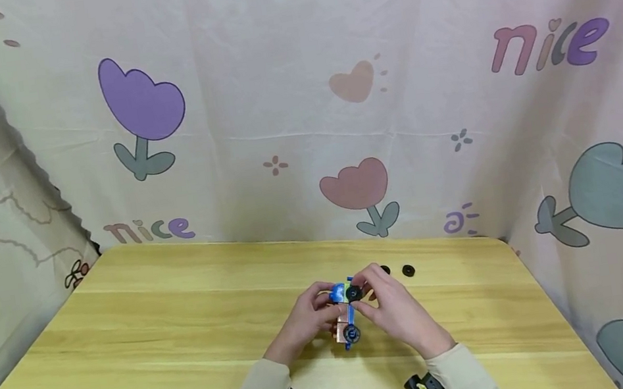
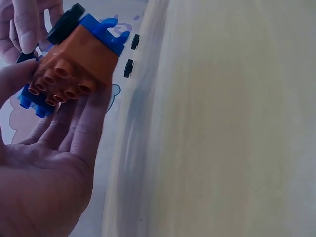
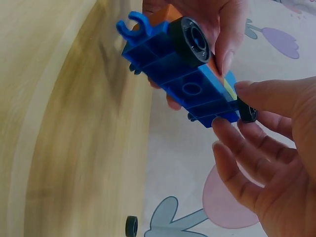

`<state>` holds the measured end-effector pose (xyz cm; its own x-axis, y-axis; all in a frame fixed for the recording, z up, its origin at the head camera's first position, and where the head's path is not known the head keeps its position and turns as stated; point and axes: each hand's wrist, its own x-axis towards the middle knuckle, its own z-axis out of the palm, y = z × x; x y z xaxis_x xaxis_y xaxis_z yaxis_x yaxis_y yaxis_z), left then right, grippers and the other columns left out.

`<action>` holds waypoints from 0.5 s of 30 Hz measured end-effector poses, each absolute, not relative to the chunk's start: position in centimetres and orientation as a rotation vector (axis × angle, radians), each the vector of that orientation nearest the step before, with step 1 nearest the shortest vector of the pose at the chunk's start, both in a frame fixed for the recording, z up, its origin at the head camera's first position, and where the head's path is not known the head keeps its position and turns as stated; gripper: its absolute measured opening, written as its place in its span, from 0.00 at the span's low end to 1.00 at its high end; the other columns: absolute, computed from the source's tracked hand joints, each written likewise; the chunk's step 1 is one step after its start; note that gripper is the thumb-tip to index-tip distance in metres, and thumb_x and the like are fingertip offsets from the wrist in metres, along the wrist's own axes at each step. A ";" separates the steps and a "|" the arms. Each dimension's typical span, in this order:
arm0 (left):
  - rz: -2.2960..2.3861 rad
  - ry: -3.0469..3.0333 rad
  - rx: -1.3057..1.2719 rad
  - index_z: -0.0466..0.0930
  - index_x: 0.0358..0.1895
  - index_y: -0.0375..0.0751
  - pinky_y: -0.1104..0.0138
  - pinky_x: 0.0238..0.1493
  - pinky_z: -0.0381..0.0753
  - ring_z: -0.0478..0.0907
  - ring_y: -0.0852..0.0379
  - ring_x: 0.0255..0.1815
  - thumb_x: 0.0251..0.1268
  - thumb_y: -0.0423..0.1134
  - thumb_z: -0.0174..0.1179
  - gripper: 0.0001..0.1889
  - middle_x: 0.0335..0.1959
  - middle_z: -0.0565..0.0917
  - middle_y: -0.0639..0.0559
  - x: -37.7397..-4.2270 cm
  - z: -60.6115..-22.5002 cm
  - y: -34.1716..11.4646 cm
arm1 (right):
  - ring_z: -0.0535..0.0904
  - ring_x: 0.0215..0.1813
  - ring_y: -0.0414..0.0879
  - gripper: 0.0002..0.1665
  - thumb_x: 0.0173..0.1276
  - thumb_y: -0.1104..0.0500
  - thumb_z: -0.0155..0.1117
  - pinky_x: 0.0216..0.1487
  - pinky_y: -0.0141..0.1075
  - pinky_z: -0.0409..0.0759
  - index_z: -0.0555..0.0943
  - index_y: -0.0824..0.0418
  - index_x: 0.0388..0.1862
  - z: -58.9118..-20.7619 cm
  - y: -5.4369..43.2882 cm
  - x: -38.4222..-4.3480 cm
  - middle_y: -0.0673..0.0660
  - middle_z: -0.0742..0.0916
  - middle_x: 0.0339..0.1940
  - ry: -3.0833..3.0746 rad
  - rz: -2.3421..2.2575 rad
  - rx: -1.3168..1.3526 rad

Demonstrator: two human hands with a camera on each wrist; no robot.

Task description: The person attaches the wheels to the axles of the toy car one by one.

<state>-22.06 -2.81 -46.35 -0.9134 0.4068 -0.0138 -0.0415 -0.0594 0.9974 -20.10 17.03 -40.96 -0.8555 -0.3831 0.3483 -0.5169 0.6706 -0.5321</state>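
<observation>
A toy building-block car (image 3: 183, 88) is held up above the table, its blue underside facing the right wrist camera. My left hand (image 1: 303, 318) grips it by the orange block body (image 2: 94, 52), thumb on one side and fingers on the other. With thumb and fingers my right hand (image 1: 396, 312) pinches a small black wheel (image 3: 247, 110) against one end of the blue base. Another black wheel (image 3: 190, 42) sits on the same side, near the blue hook-shaped end (image 3: 136, 27). Short pegs on the opposite side of the base show no wheels.
Beyond my right hand, two loose black wheels lie on the wooden table (image 1: 156, 322): one wheel (image 1: 408, 270) in plain sight, the other wheel (image 1: 385, 270) partly behind the fingers. A printed curtain (image 1: 252, 110) hangs along the table's back edge.
</observation>
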 end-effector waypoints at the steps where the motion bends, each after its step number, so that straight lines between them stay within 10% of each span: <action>1: 2.042 1.914 0.393 0.66 0.63 0.32 0.56 0.41 0.83 0.82 0.48 0.41 0.67 0.41 0.64 0.27 0.53 0.81 0.40 -22.1 -46.3 -2.8 | 0.78 0.45 0.40 0.18 0.62 0.63 0.73 0.44 0.36 0.81 0.76 0.58 0.49 -41.0 17.0 -20.1 0.46 0.77 0.45 -2.674 0.943 0.726; 15: 2.010 1.924 0.416 0.66 0.60 0.33 0.56 0.41 0.83 0.83 0.47 0.40 0.71 0.47 0.59 0.25 0.48 0.83 0.41 -22.1 -46.1 -2.8 | 0.80 0.43 0.44 0.17 0.64 0.62 0.72 0.45 0.44 0.82 0.75 0.55 0.48 -41.0 16.9 -20.0 0.46 0.81 0.37 -2.705 0.984 0.752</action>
<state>-22.07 -2.78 -46.13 -0.9041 0.4272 -0.0145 -0.0331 -0.0362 0.9988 -20.03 16.89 -41.04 -0.8594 -0.4014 0.3167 -0.5111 0.6561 -0.5553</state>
